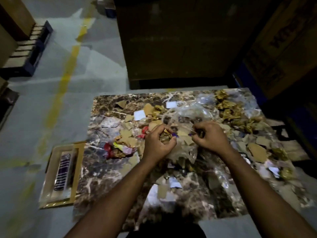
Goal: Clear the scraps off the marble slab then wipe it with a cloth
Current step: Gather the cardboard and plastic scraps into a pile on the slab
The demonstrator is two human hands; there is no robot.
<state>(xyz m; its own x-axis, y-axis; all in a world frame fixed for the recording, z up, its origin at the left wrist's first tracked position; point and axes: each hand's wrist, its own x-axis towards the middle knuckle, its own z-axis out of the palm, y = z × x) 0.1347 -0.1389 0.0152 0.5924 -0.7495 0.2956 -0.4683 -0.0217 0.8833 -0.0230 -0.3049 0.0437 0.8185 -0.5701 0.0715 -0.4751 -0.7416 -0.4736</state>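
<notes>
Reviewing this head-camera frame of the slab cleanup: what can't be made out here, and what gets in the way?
- Left hand: closed on crumpled scraps; its fingers hide how much it holds.
- Right hand: what it pinches is too small and blurred to name.
- Marble slab: near edge hidden by the forearms and a dark shape; right end lost in shadow.
- Clear plastic: outline smeared by blur.
- Cloth: none identifiable; the striped item in the tray beside the slab is too blurred.

The only lettering in view is dark block print, upside down and cut off by shadow, on the tall brown cardboard carton (281, 40) at upper right, too partial to read.
</notes>
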